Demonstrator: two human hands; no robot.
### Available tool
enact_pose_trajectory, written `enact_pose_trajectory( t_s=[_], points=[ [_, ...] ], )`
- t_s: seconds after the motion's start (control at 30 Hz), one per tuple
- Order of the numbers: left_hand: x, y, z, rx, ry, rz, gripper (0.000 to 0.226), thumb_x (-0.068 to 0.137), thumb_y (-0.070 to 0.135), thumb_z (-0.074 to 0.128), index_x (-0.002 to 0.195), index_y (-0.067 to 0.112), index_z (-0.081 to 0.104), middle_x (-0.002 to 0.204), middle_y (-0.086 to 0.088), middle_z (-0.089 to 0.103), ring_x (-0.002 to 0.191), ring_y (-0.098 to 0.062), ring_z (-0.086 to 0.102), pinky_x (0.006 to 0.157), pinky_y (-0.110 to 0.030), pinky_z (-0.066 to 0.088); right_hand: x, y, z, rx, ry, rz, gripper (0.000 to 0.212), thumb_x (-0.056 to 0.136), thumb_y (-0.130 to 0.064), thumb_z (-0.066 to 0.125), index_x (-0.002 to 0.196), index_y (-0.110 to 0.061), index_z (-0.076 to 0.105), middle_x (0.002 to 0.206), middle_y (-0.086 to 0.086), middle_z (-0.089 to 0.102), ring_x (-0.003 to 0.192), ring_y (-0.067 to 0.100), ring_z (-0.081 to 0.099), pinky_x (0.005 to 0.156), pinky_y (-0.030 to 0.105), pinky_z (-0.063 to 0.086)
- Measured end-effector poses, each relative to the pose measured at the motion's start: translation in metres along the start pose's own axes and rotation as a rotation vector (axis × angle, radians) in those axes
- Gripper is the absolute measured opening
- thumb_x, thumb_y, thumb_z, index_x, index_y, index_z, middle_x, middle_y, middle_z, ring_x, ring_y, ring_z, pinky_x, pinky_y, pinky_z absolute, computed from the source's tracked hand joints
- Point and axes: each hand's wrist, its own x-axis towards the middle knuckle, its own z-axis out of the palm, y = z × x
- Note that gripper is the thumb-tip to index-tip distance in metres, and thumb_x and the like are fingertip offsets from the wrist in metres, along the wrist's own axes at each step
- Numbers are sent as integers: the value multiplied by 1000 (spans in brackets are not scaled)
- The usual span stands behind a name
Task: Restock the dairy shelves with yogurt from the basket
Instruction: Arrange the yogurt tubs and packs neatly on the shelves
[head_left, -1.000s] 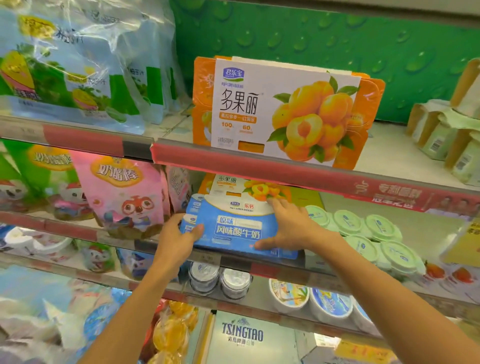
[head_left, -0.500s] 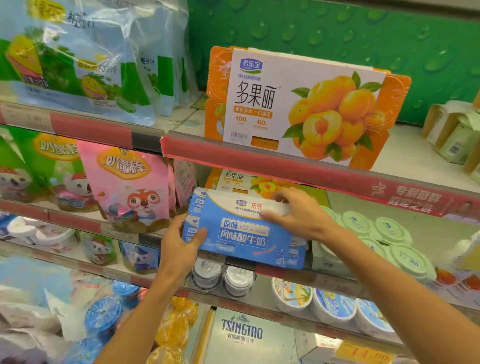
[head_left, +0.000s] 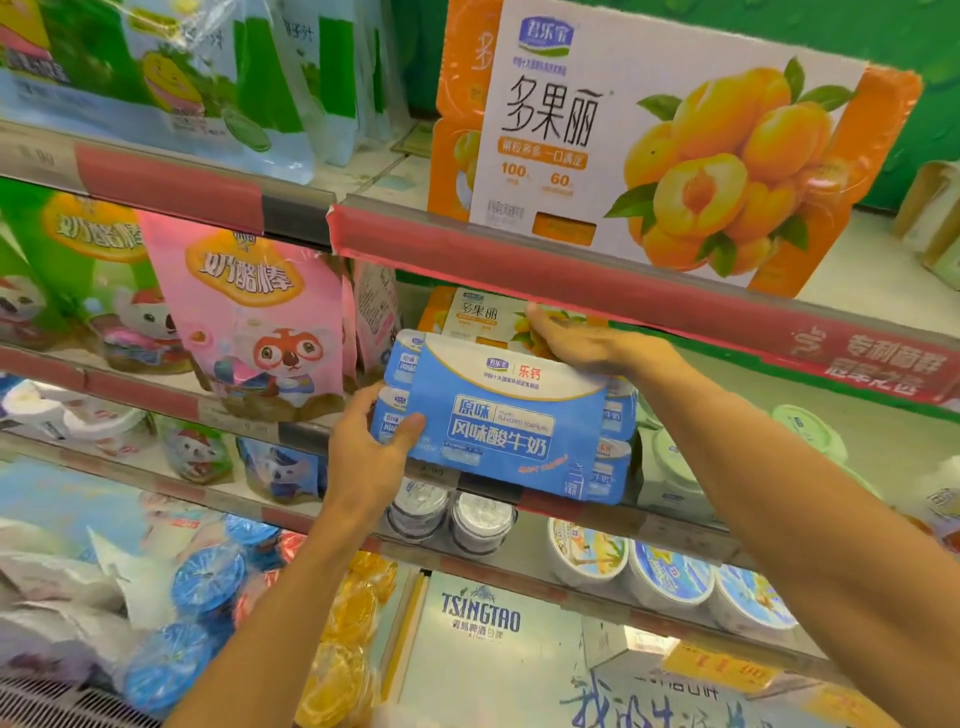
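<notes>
While both hands hold it, the blue yogurt multipack sits tilted at the front edge of the middle shelf, its lower edge on or just above the shelf lip, can't tell which. Far left: green and pink cheese-stick bags hang or stand on the same shelf level, just beside the pack's left end. Left hand grips the pack's lower left corner, thumb curled over the front face, fingers wrapped behind the end cups. Below it, two grey-lidded cups on the next shelf down, then round tubs further right. Right hand lies over the pack's top right edge, fingers bent over the back, pinching the cardboard top. Behind that hand, a small apricot yogurt pack stands deeper on the shelf. Above, on the upper shelf, a big orange apricot yogurt pack stands upright. Right of the blue pack, green-lidded cups sit on the middle shelf, partly hidden by the right forearm.
</notes>
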Motion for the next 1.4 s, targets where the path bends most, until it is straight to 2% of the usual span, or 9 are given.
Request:
enact_pose_trajectory(
  t_s=[0.23,0.33,0.43,0.57,0.73,0.87,1.0,1.2,1.4],
  points=[
    [2,2,2,-9,12,-7,32,90,16,71,119,18,58,107,4,67,95,-6,65,71,-18,54,-21,-7,-2,44,-102,-21,56,108,-47,12,149,-20,39,140,-3,53,108,7,56,63,1,43],
    [4,3,4,-13,10,-10,32,90,18,71,119,19,58,107,4,67,96,-9,66,76,-27,56,-24,-3,-4,1,-135,-23,57,106,-52,14,149,-26,40,152,-3,45,121,11,49,86,10,39],
    [3,0,2,-8,1,-8,33,90,17,71,121,15,59,108,2,68,96,-10,67,77,-30,57,-31,-3,-3,-124,-110,15,64,100,-65,15,155,-36,28,164,-8,20,150,18,22,118,36,15],
    [-1,-1,0,-5,3,16,30,91,11,70,117,18,60,105,9,67,89,2,66,70,-18,55,-33,1,-2,-220,-99,2,66,97,-70,13,157,-41,16,167,-12,3,154,18,3,121,45,-4],
    [-3,-1,1,-14,8,18,28,91,10,70,113,22,59,102,13,66,87,9,64,65,-10,52,-37,-1,-7,-167,-106,-75,63,100,-64,22,154,-33,33,160,-10,30,147,15,29,107,25,19],
    [-2,-1,5,-39,23,9,29,91,9,69,113,23,58,105,10,66,89,5,65,66,-12,52,-30,12,-2,-298,-77,-122,95,76,-92,33,154,-38,32,163,-17,22,147,13,29,121,43,23],
    [0,0,6,-50,8,-2,31,92,9,67,118,22,55,108,9,64,96,-4,64,67,-12,52,-29,14,4,-327,77,-142,92,74,-92,39,144,-34,48,154,-20,38,124,12,52,98,33,45],
    [-5,0,2,-49,-84,-10,35,94,19,65,125,24,49,114,11,62,102,-5,65,76,-21,58,-37,13,12,-460,263,-229,69,79,-86,41,105,-29,69,132,-19,59,86,6,57,66,28,43],
    [-12,-2,-10,-2,-189,-13,71,76,26,82,134,23,42,120,12,60,102,2,63,77,-14,55,-55,22,32,-516,432,-239,71,81,-85,39,128,-33,53,132,-10,60,106,14,60,80,34,52]
  ],
)
